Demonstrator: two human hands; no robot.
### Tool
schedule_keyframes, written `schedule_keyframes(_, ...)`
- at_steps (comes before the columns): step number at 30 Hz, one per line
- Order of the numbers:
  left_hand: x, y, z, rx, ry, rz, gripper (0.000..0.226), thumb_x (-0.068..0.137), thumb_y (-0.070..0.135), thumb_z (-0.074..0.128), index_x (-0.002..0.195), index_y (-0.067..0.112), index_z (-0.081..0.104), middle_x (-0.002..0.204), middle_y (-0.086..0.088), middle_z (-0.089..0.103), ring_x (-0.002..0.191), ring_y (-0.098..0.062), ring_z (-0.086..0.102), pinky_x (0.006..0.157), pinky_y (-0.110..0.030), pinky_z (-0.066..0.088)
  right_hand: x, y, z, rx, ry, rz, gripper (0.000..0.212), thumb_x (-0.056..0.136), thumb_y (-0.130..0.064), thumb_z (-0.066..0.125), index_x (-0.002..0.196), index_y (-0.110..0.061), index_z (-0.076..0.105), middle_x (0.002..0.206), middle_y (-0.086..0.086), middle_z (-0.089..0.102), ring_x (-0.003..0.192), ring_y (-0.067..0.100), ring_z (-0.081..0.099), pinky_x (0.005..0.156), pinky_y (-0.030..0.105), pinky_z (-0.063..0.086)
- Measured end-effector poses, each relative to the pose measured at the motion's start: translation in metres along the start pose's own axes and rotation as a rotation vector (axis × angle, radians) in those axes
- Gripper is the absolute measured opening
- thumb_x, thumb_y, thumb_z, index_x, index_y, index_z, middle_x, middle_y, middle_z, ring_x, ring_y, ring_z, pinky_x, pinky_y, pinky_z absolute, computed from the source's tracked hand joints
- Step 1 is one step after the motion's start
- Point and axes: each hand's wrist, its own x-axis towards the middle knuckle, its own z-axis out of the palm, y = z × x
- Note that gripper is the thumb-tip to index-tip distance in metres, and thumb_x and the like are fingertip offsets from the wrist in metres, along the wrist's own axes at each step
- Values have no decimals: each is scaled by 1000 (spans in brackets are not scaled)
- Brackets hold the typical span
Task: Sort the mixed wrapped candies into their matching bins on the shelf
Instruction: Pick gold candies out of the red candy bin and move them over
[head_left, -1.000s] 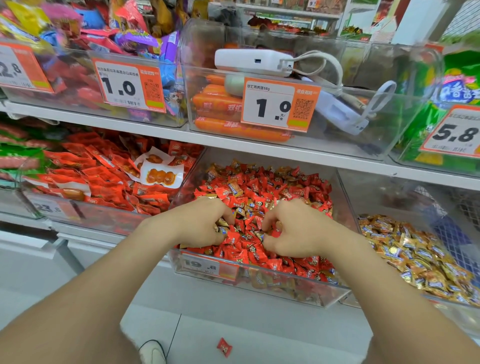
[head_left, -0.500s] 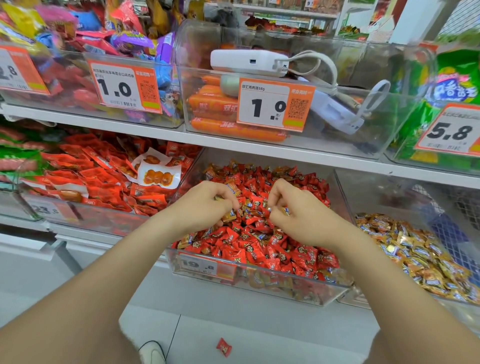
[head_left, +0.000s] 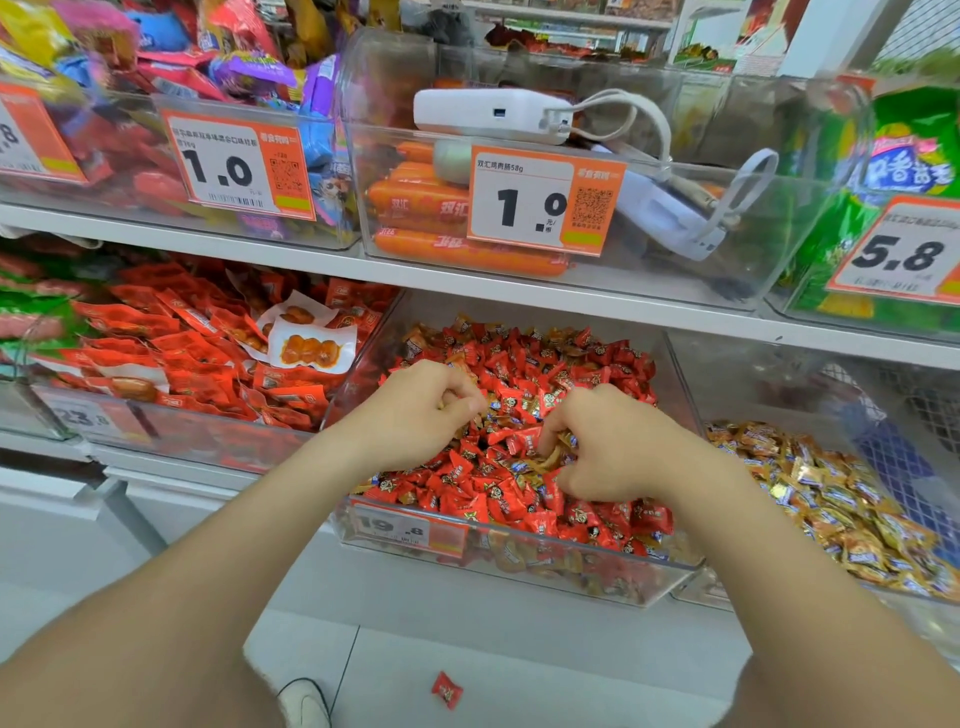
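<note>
Left hand (head_left: 415, 415), right hand (head_left: 608, 447): each grip tight on gold candies (head_left: 550, 460), in red-candy bin (head_left: 545, 571) below power bank (head_left: 488, 117).

White upper shelf board (head_left: 467, 283) is carrying three clear bins side by side: snack-packet bin (head_left: 332, 228), sausage bin (head_left: 649, 262), green-bag bin (head_left: 810, 293). Below it three more are sitting in a row: red-packet bin (head_left: 182, 436), red-candy bin (head_left: 519, 569), gold-candy bin (head_left: 753, 384). One red wrapped candy (head_left: 447, 690) is lying on the pale floor (head_left: 545, 670), near my shoe (head_left: 306, 707).
</note>
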Motion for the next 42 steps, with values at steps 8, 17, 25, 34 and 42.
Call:
schedule_keyframes(8, 0, 22, 28, 149, 2, 144, 28, 90, 51, 76, 72, 29, 72, 55, 25, 55, 61, -6, 48, 59, -27, 37, -4, 27, 0, 83, -14, 45, 38, 75, -64, 70, 104, -40, 77, 98, -21, 70, 99, 9, 57, 97, 43, 54)
schedule_keyframes(17, 12, 35, 48, 646, -105, 12, 65, 66, 78, 79, 103, 25, 65, 104, 4, 60, 94, -23, 65, 72, -37, 54, 2, 24, 8, 250, 178, 45, 34, 78, -48, 61, 68, -16, 66, 63, 3, 67, 62, 14, 60, 70, 36, 54)
schedule_keyframes(25, 15, 37, 52, 685, -195, 48, 28, 84, 45, 79, 94, 21, 67, 96, 1, 68, 86, -25, 67, 73, -41, 60, -10, 35, 5, 329, 298, 13, 46, 100, -38, 58, 64, -13, 46, 52, -3, 44, 45, 12, 36, 51, 26, 35)
schedule_keyframes(34, 8, 37, 51, 691, -102, 141, 19, 88, 31, 60, 77, 16, 59, 73, 0, 59, 69, -25, 62, 54, -30, 42, -19, 32, 4, 405, 200, -69, 26, 108, -22, 48, 105, -37, 69, 68, 0, 70, 46, 11, 55, 50, 33, 52)
schedule_keyframes(42, 2, 25, 33, 289, -75, 182, 28, 101, 33, 58, 78, 17, 57, 69, -2, 60, 59, -20, 55, 54, -42, 44, -11, 22, 11, 349, 175, -73, 23, 92, -54, 74, 108, -37, 69, 80, -11, 71, 64, 0, 61, 64, 18, 42)
